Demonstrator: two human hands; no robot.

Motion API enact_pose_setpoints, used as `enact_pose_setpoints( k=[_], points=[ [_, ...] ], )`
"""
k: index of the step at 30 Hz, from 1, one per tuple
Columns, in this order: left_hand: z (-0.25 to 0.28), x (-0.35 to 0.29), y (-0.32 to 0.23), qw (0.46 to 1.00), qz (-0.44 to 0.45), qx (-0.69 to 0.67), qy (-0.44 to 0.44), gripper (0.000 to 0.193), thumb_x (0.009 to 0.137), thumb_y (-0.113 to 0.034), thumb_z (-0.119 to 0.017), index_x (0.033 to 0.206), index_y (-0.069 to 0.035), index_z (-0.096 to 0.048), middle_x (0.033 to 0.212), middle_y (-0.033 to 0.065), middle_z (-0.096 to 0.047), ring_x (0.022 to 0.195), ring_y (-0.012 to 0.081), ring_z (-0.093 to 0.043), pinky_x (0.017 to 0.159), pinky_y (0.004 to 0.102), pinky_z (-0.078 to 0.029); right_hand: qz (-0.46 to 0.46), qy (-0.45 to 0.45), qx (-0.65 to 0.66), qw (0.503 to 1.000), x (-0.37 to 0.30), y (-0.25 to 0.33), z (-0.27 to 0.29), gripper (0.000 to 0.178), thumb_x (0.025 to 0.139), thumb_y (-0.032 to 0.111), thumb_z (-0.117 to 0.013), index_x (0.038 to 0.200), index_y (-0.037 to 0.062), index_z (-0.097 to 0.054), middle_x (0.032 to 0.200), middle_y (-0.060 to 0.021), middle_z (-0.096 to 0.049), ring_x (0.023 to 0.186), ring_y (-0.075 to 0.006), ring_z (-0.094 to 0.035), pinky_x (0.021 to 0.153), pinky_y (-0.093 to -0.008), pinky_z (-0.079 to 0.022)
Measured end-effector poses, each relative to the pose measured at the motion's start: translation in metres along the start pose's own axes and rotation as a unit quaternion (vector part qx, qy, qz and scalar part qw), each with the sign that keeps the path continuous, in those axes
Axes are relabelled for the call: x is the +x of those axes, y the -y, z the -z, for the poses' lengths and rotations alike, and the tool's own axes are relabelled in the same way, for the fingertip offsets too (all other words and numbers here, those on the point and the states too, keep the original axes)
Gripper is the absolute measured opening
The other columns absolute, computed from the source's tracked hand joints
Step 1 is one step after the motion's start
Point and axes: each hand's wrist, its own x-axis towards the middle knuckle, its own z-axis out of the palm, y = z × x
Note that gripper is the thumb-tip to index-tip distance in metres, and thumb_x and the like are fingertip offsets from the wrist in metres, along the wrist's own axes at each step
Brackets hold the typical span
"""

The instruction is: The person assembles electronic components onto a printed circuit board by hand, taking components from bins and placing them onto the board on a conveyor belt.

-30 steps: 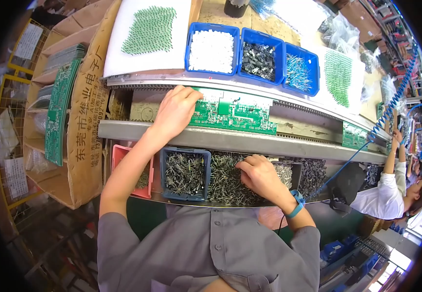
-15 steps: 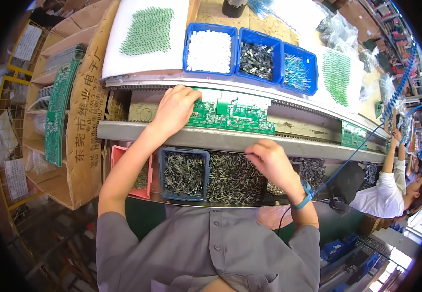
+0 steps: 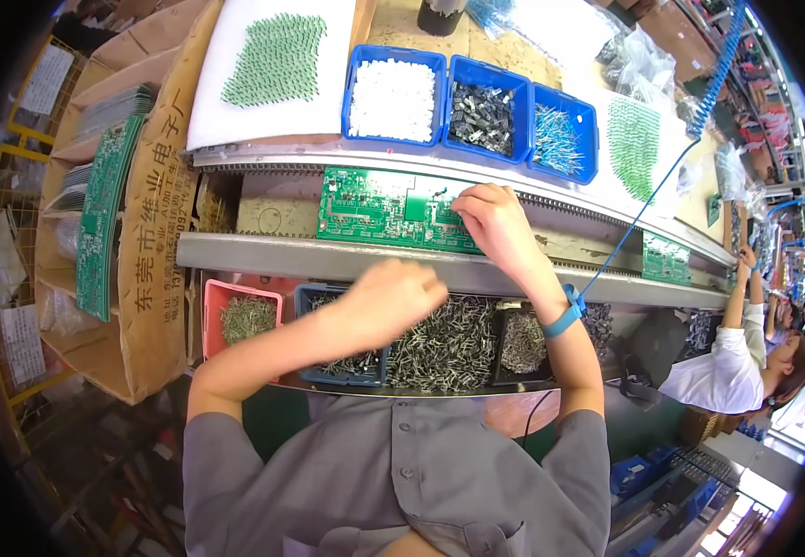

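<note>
An electronics workshop; circuit boards [image 3: 375, 206] along a rail [image 3: 272, 254]; bins [image 3: 391, 141] of components [image 3: 391, 100].

My long green circuit board [image 3: 365, 215], patterned with pale lines, lies flat between metal rails [image 3: 263, 253]; nearer me, small dark wire-legged parts [image 3: 444, 353] lie loosely heaped.

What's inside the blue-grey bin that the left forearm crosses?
In the blue-grey bin, small dark parts with thin pale leads show near the front and back edges. The left forearm and left hand hide the middle; anything beneath the top layer is covered.
</note>
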Motion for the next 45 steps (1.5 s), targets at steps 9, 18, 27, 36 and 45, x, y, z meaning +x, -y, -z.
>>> enact_pose_setpoints(
  k=[9, 18, 27, 36, 45],
  points=[
    [-0.060, -0.021, -0.040, 0.990, -0.040, 0.071, 0.115, 0.005, 0.071, -0.010, -0.060, 0.072, -0.006, -0.062, 0.077, 0.0065, -0.060, 0.076, 0.0224, -0.062, 0.066, 0.0342, -0.049, 0.023, 0.022, -0.045, 0.998, 0.004, -0.002, -0.006, 0.012, 0.075, 0.002, -0.065, 0.085, 0.0078, -0.067, 0.086, -0.0029, -0.065, 0.084, -0.0222, -0.060, 0.078, -0.0359, -0.042],
    [-0.055, -0.019, -0.035, 0.986, -0.047, 0.034, 0.158, 0.005, 0.068, -0.011, -0.063, 0.071, -0.007, -0.063, 0.077, 0.0067, -0.060, 0.077, 0.0218, -0.062, 0.065, 0.0339, -0.049, -0.040, 0.005, -0.052, 0.998, 0.000, 0.002, -0.007, 0.012, 0.072, 0.007, -0.070, 0.083, 0.0083, -0.066, 0.085, -0.0038, -0.062, 0.087, -0.0238, -0.057, 0.077, -0.0368, -0.042],
    [-0.047, -0.020, -0.034, 0.989, -0.062, 0.001, 0.137, 0.010, 0.069, -0.006, -0.061, 0.078, -0.005, -0.059, 0.078, 0.0084, -0.059, 0.078, 0.0251, -0.062, 0.066, 0.0360, -0.048, -0.053, -0.007, -0.020, 0.998, -0.001, 0.004, -0.009, 0.011, 0.074, 0.004, -0.069, 0.085, 0.0034, -0.066, 0.085, -0.0081, -0.061, 0.086, -0.0275, -0.056, 0.078, -0.0382, -0.045],
    [-0.050, -0.021, -0.034, 0.984, -0.042, -0.053, 0.166, 0.009, 0.070, -0.007, -0.060, 0.078, -0.004, -0.057, 0.075, 0.0092, -0.060, 0.076, 0.0266, -0.063, 0.068, 0.0394, -0.049, -0.059, 0.024, -0.049, 0.997, -0.009, 0.030, 0.014, 0.024, 0.075, 0.009, -0.069, 0.099, 0.0048, -0.064, 0.085, -0.0089, -0.061, 0.085, -0.0285, -0.056, 0.077, -0.0396, -0.045],
    [-0.050, -0.023, -0.038, 0.994, -0.045, -0.004, 0.104, 0.006, 0.070, -0.010, -0.060, 0.076, -0.009, -0.059, 0.076, 0.0044, -0.057, 0.078, 0.0215, -0.059, 0.067, 0.0353, -0.043, -0.073, 0.230, -0.070, 0.968, -0.083, 0.068, 0.016, 0.006, 0.077, 0.013, -0.063, 0.074, 0.0095, -0.060, 0.055, -0.0100, -0.057, 0.053, -0.0285, -0.061, 0.049, -0.0391, -0.048]
  ],
)
